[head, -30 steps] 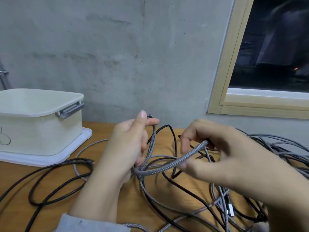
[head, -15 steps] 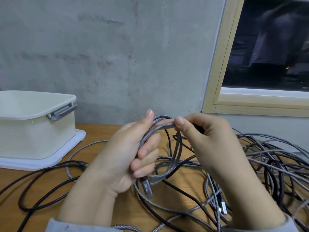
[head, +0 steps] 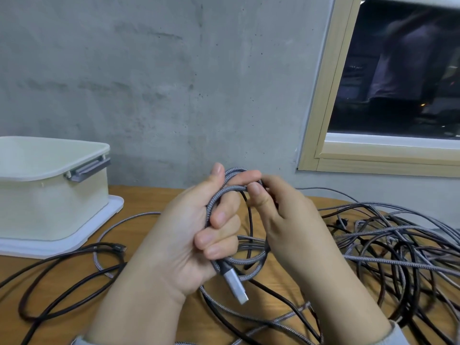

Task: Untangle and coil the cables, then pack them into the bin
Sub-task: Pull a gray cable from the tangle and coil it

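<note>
1. Head view showed me the left hand (head: 196, 235) curled tight around a small coil of grey braided cable (head: 251, 260), its fingers folded over the loops and its thumb raised behind them.
2. I saw the right hand (head: 291, 220) pinching the top of that same coil between thumb and forefinger, just beside the left forefinger; neither hand was open.
3. The cable's silver connector (head: 235, 286) hung free below the left fist, pointing down and to the right.
4. I judged the braided cable light and limp but a little springy, so the loops would want to open once released; the woven jacket looked grippy enough not to slide.
5. I reckoned the best hold was across all the turns at once, as the left hand had it, and never by the connector, where the joint could strain.
6. The rest of the grey cable trailed down from the coil onto the wooden table (head: 154, 290), so coiling looked only partly done.
7. A big tangle of grey and black cables (head: 398, 247) lay on the table to the right, and black cable loops (head: 62, 277) sprawled to the left.
8. The cream bin (head: 74, 200) stood well apart at the left, on a white lid (head: 109, 212); I could not see inside it.
</note>
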`<state>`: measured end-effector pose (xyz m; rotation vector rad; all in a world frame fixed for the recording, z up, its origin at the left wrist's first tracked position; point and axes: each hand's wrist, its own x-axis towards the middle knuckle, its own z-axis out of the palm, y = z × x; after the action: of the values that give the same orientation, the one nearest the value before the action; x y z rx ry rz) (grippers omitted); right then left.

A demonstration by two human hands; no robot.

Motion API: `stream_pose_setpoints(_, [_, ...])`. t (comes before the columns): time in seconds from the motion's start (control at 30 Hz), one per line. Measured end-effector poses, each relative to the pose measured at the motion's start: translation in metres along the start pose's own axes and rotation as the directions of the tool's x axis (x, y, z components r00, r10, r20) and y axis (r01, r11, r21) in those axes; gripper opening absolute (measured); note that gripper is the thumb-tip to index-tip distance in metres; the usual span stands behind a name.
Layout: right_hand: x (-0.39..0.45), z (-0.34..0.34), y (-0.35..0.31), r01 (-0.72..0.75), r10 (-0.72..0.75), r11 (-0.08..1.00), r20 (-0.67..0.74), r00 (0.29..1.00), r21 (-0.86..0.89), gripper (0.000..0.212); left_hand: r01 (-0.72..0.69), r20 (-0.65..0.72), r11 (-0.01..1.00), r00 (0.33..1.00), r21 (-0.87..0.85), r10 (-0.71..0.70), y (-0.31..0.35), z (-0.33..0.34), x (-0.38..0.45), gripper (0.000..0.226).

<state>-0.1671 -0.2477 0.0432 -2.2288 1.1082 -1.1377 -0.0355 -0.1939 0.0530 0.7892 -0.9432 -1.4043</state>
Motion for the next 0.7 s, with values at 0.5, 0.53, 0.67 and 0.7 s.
stream_pose_setpoints(0.5, [0.001,-0.01,0.005,-0.067,0.066,0.998,-0.249,0.966,0.006,0.056,-0.257,-0.222,0.916,0.917,0.308,0.331,-0.012,0.014,0.008,0.017])
stream_pose_setpoints(0.53, [0.001,-0.011,0.005,-0.084,0.085,0.996,-0.242,0.967,0.013,0.055,-0.25,-0.224,0.916,0.918,0.314,0.327,-0.012,0.014,0.007,0.018])
stream_pose_setpoints(0.67, [0.002,-0.009,0.006,-0.129,0.127,0.992,-0.152,0.98,-0.007,0.053,-0.228,-0.235,0.94,0.928,0.253,0.289,-0.013,0.017,0.006,0.025])
stream_pose_setpoints(0.7, [0.002,-0.008,0.007,-0.122,0.119,0.992,-0.132,0.984,-0.013,0.053,-0.23,-0.247,0.945,0.926,0.231,0.286,-0.013,0.019,0.006,0.025])
